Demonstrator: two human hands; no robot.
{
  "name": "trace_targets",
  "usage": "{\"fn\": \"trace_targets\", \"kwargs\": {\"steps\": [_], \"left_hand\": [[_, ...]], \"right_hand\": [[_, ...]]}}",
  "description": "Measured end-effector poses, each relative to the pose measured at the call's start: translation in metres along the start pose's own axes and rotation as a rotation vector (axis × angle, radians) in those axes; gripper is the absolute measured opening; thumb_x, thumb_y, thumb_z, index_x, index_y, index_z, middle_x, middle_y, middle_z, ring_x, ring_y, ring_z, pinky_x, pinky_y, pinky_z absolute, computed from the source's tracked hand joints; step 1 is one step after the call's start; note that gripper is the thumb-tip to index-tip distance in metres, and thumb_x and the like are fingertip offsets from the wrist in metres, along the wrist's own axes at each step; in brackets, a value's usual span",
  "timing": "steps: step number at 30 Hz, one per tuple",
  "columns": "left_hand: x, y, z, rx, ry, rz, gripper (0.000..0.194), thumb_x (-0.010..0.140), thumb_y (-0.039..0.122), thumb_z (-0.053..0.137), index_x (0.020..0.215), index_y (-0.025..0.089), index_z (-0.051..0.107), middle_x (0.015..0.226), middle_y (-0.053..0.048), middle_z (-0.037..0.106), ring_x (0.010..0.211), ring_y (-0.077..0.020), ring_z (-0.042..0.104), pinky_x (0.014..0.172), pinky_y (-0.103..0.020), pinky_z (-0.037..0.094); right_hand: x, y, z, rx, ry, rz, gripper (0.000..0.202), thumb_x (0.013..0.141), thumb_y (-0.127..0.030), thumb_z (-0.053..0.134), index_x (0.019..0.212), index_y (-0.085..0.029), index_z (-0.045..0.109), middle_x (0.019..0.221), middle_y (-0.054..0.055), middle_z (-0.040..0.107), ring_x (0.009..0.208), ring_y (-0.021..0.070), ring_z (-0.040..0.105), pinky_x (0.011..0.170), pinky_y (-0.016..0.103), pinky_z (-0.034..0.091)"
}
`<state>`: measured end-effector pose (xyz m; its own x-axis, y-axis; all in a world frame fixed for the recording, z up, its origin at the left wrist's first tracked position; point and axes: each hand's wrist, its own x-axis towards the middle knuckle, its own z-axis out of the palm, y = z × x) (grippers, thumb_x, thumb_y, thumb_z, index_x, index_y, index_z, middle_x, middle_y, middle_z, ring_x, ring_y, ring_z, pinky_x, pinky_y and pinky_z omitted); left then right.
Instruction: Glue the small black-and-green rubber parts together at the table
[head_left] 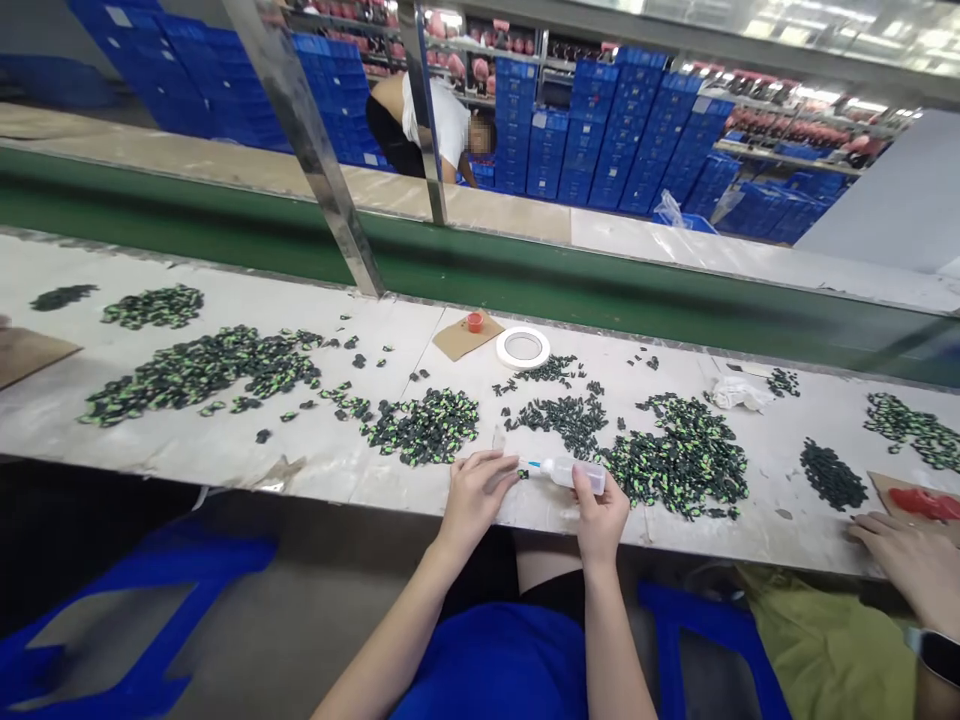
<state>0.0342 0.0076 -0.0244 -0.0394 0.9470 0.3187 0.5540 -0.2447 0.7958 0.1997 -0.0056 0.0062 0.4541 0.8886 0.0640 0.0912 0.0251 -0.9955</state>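
My right hand is wrapped round a translucent squeeze bottle, which lies almost level with its thin blue needle tip pointing left. Just under that tip is a small black-and-green piece, held at the finger ends of my left hand. Whether needle and piece touch is too small to tell. Piles of similar black-and-green pieces lie on both sides, one pile beyond my left hand and another right of the bottle. Small plain black parts are scattered beyond the bottle.
A white tape roll and a cardboard piece with a red cap lie farther back on the white table. At right, a co-worker's hand rests by red items. A metal post rises behind.
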Motion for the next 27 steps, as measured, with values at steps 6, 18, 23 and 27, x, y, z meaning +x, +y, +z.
{"fn": "trace_targets", "kwargs": {"steps": [6,18,23,27], "left_hand": [[0.0007,0.0010,0.0004,0.005,-0.017,0.000,0.021,0.077,0.020,0.071,0.097,0.024,0.072,0.085,-0.004,0.077,0.099,-0.0248,0.068,0.088,-0.043,0.043],[0.0012,-0.0031,0.0040,0.027,-0.047,0.009,0.014,0.078,0.023,0.071,0.091,0.025,0.073,0.082,-0.003,0.078,0.101,-0.0265,0.069,0.089,-0.044,0.043],[0.0020,-0.0025,0.0025,0.027,-0.063,0.008,0.011,0.079,0.024,0.071,0.089,0.024,0.074,0.085,-0.003,0.078,0.101,-0.0263,0.069,0.090,-0.044,0.043],[0.0028,-0.0011,0.0009,0.025,-0.065,0.015,0.010,0.080,0.025,0.069,0.088,0.023,0.074,0.085,-0.005,0.078,0.100,-0.0263,0.069,0.092,-0.045,0.043]], "right_hand": [[-0.0017,-0.0005,-0.0027,-0.143,0.009,-0.031,0.038,0.073,-0.052,0.064,0.064,-0.015,0.061,0.054,0.000,0.056,0.051,0.0138,0.049,0.050,0.025,0.040],[-0.0033,0.0024,-0.0044,-0.191,0.061,-0.044,0.039,0.072,-0.052,0.064,0.062,-0.015,0.060,0.054,0.000,0.058,0.053,0.0142,0.049,0.052,0.025,0.039],[-0.0036,0.0023,-0.0025,-0.200,0.068,-0.040,0.040,0.073,-0.053,0.064,0.062,-0.015,0.061,0.053,-0.001,0.056,0.053,0.0138,0.047,0.052,0.025,0.039],[-0.0032,0.0024,-0.0009,-0.193,0.058,-0.023,0.040,0.072,-0.053,0.064,0.064,-0.014,0.062,0.056,0.001,0.060,0.055,0.0148,0.050,0.054,0.026,0.040]]}}
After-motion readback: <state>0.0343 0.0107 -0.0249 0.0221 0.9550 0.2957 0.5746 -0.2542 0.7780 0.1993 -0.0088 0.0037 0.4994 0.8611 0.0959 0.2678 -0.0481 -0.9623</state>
